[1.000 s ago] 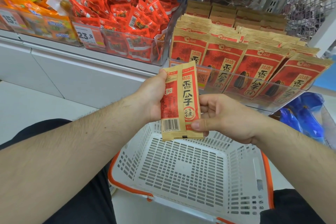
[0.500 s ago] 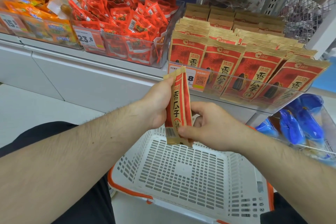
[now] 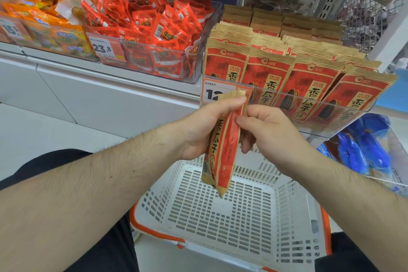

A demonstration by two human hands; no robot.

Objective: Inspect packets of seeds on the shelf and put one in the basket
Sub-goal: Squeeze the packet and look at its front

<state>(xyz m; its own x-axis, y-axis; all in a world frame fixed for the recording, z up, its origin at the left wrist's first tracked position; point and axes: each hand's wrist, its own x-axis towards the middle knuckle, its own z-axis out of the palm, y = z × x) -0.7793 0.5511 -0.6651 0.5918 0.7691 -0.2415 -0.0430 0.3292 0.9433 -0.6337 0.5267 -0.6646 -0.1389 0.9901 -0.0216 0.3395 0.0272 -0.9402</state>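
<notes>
Seed packet hangs at the centre of the frame, pinched between both hands and turned nearly edge-on to the camera, its long axis close to upright with the top edge just under the orange price tag and the bottom corner pointing down. Directly beneath that corner, lower in the frame, sits the white basket, mouth open upward, so the drop path looks to be straight down along the packet's own length. Left hand holds the packet near its top, thumb laid across the upper edge and fingers hidden behind the film. Right hand pinches the opposite face with thumb and forefinger; its other fingers are curled loosely below. Both hands sit about equally near, though the left seems to carry more of the weight. On the shelf at upper right, rows of matching packets stand upright behind a clear rail, well apart from the held one
</notes>
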